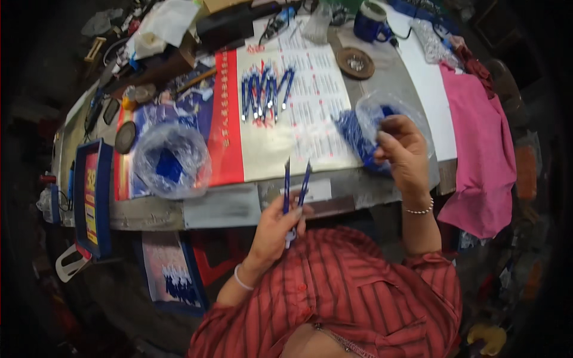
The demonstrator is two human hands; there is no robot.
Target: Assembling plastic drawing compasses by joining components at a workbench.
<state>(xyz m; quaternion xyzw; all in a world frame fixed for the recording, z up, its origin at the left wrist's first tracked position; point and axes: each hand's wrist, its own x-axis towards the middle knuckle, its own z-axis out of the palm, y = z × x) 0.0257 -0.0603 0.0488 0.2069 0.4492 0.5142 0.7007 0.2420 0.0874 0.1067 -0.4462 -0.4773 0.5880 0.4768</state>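
Note:
My left hand [268,230] is closed around two slim dark blue pens [287,186], held in front of my chest. They spread apart in a narrow V, with their thin dark ends up. My right hand [407,156] is raised over the right side of the table, thumb and fingers pinched together. Whatever it may hold is too small to make out. Just behind it lies a clear plastic bag [382,100] with many small blue pieces [353,136]. Several similar blue pens [267,92] lie in a loose row on the printed paper sheet [316,134].
Another clear bag [200,156] with blue pieces stands at the left. Below the table edge, a tray [156,253] holds blue and white parts. A blue-framed box [102,203] leans at the far left. A mug [371,24], a round brown dish [354,63] and pink cloth [477,149] are at the right.

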